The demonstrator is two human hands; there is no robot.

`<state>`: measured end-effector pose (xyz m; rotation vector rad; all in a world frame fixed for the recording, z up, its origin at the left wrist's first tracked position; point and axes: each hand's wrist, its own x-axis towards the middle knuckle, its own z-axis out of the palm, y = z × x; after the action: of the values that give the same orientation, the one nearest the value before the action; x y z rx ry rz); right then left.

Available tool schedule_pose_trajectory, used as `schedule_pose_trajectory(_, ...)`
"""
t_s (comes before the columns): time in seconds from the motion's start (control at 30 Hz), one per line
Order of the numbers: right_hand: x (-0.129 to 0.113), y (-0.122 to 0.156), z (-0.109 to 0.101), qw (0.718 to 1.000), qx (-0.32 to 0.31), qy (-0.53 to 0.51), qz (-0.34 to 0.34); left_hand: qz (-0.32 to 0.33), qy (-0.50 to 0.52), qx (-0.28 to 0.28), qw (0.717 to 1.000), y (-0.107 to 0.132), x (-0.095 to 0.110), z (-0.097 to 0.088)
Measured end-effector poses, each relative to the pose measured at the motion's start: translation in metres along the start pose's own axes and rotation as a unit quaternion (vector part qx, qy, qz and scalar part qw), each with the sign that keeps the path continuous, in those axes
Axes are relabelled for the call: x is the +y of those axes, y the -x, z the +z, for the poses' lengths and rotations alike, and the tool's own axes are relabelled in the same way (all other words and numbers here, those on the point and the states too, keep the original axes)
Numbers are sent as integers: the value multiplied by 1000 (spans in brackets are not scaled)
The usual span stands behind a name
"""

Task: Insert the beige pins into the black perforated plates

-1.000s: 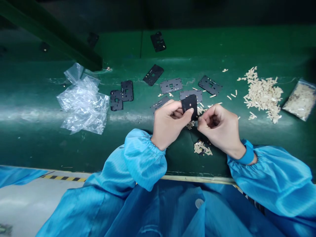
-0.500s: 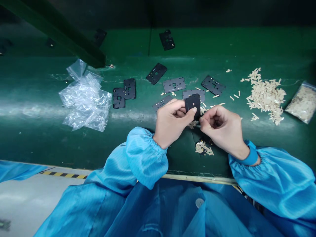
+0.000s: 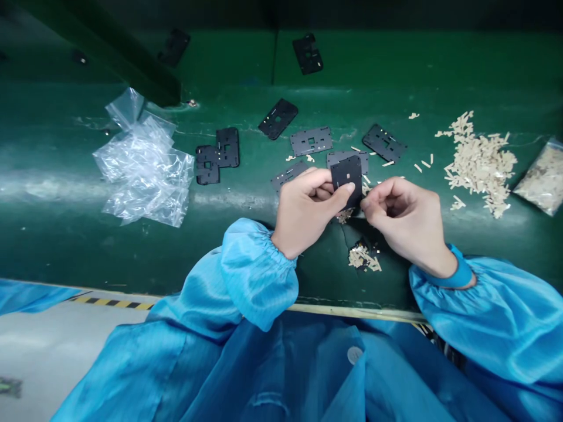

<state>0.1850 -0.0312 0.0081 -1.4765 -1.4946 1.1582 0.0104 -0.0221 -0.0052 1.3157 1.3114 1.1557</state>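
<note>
My left hand (image 3: 305,212) grips a black perforated plate (image 3: 347,180) with a small square hole, its thumb lying across the plate's lower part. The fingertips of my right hand (image 3: 403,218) pinch at the plate's lower right edge. Whatever lies between those fingertips is hidden. Just behind the hands lie a grey-black plate (image 3: 347,159) and another (image 3: 288,176), partly covered. Loose beige strips (image 3: 345,215) are scattered below the held plate, and a small heap of them (image 3: 363,258) lies nearer me.
More black plates (image 3: 311,141) lie across the green bench (image 3: 246,246). A large heap of beige strips (image 3: 481,161) and a bag of them (image 3: 545,183) are on the right. Crumpled clear plastic bags (image 3: 143,167) lie on the left, below a dark green beam (image 3: 109,55).
My hands keep the black plate between them, and it shifts slightly right within the view. My right hand sits a little closer to the plate. The scene also drifts upward with the camera.
</note>
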Motion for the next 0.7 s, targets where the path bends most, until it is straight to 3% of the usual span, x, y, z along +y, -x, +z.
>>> schedule_pose_trajectory(0.7,0,-2,-1,1000,-1,-8,6,3,1,-8,1000,-1,-3,-1)
